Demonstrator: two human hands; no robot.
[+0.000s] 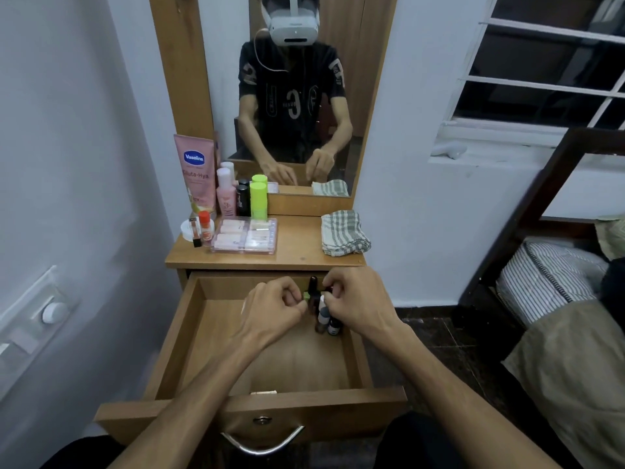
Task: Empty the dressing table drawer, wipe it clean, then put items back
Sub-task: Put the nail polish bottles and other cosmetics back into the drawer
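The wooden drawer (189, 336) of the dressing table is pulled out, its floor mostly bare. Several small dark bottles (324, 316) stand bunched at its back right corner. My left hand (274, 309) is curled beside them and pinches a small green item (306, 296). My right hand (355, 299) is curled over the bottles and grips the tops of them. On the tabletop stand a pink Vaseline tube (196, 174), a pink bottle (226, 194), a green-capped bottle (258, 199) and a clear plastic box (245, 235).
A folded checked cloth (343, 233) lies on the right of the tabletop (297, 255), under the mirror (294, 96). The drawer's metal handle (262, 441) faces me. A white wall closes the left side. A bed frame with striped bedding (548, 275) stands to the right.
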